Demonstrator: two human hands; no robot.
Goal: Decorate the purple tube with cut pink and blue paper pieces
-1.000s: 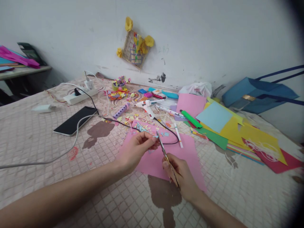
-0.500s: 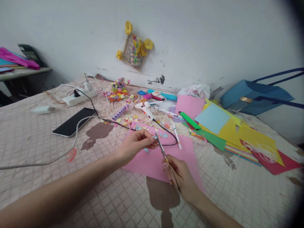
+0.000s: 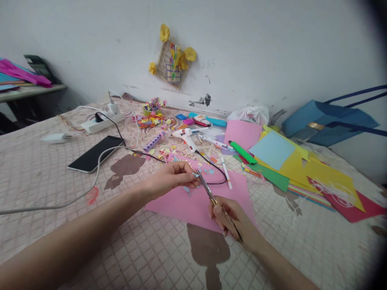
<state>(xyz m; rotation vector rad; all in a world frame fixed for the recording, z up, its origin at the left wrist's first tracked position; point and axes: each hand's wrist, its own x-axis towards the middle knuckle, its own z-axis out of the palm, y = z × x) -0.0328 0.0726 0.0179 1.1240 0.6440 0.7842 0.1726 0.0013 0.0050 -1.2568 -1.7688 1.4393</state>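
My left hand (image 3: 178, 177) pinches a small piece of light blue paper (image 3: 195, 175) between thumb and fingers. My right hand (image 3: 228, 215) is closed around the handles of a pair of scissors (image 3: 204, 186). Their blades point up and left, with the tips right at the paper piece. Beneath both hands lies a pink sheet (image 3: 178, 205), with blue paper scraps (image 3: 208, 172) scattered on its far part. Whether the blades are cutting into the piece is too small to tell.
Beyond the hands lie a white glue gun (image 3: 187, 139), a purple perforated tube (image 3: 154, 141) and a white marker (image 3: 226, 173). Coloured sheets (image 3: 290, 169) and a green cutter (image 3: 242, 152) are at right. A black phone (image 3: 96, 154), cables and a power strip (image 3: 102, 123) are at left.
My right hand and the scissors have turned slightly, the handles shifting to the right. My left hand still holds the paper piece at almost the same spot. The view has shifted slightly.
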